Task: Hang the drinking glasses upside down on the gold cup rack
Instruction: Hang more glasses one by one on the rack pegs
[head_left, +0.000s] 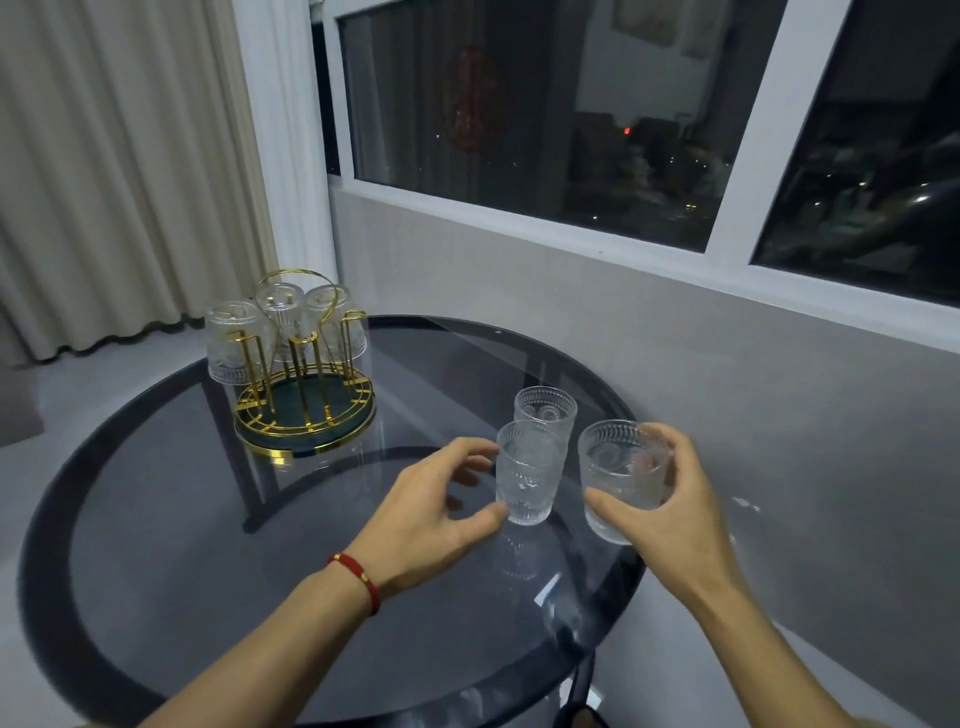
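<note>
Where the cream curtain (104, 171) hangs down at the far left, a round smoked-glass table (156, 545) fills the floor beside it, its dark rim curving toward the grey wall under the window (519, 104). Toward the table's back left stands the gold cup rack (306, 395), a wire stand on a dark green round base with a looped carrying handle at the top. Three embossed clear glasses hang on it mouth down: the left hung glass (231, 340), the middle hung glass (280, 312) behind the handle, and the right hung glass (337, 322). Several gold pegs at the front of the rack carry nothing.

Moving right, the left hand (431, 514), with a red cord bracelet (356, 579) at the wrist, reaches in with fingers curled and spread. Its thumb touches the lower side of the near upright glass (530, 473) and its fingertips come up to the glass's rim side, a loose half-open hold and not a firm clasp. That glass stands mouth up on the table. Just behind it, touching or nearly so, stands the far upright glass (545, 410), also mouth up.

Further right, near the table's edge, the right hand (660, 499) is wrapped around the held glass (621, 478), thumb along the near side and fingers around the back. This one is tilted slightly and appears lifted off the table.
</note>
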